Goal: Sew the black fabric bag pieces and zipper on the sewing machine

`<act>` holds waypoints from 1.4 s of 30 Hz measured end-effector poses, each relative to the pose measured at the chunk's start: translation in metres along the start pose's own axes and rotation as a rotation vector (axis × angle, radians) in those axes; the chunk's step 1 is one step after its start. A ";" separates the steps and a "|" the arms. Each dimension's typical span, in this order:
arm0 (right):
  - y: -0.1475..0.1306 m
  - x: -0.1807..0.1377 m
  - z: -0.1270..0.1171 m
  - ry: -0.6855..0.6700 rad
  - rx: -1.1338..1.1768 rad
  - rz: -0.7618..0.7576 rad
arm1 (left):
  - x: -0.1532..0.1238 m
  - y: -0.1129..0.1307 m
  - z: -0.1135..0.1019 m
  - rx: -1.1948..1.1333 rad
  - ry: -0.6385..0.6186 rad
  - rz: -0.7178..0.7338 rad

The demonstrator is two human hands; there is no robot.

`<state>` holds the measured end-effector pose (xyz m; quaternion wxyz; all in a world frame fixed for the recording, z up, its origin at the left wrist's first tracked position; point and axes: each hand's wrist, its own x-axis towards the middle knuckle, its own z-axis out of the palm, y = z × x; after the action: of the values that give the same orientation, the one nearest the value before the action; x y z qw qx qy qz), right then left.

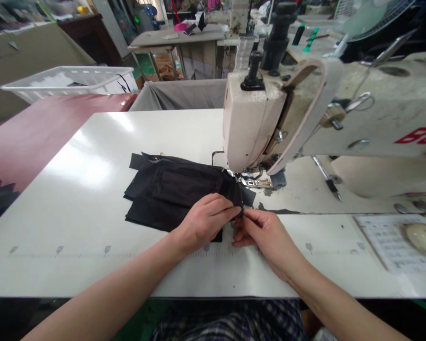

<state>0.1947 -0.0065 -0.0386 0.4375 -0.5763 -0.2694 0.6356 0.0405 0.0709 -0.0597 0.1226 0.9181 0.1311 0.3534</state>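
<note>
A layered black fabric piece lies flat on the white table, its right edge next to the presser foot of a sewing machine. A strip of zipper with a little metal shows along its far edge. My left hand rests on the near right part of the fabric, fingers closed and pressing its corner. Right beside it, my right hand pinches the same corner between thumb and index finger. The fingertips of both hands nearly meet and cover the corner.
A pen lies on the machine bed, right of the foot. Farther right is a paper sheet with a pale rounded object on it. Behind the table's left side stands a white plastic basket. A ruler scale runs along the near edge.
</note>
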 end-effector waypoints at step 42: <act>0.020 -0.007 -0.039 0.330 -1.442 -0.823 | 0.005 -0.029 -0.022 -0.081 -0.502 -0.048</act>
<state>0.2268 -0.0280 -0.0595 0.1932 -0.6555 -0.7300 0.0060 0.0246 0.1020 -0.0503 0.1964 0.9680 0.1038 0.1164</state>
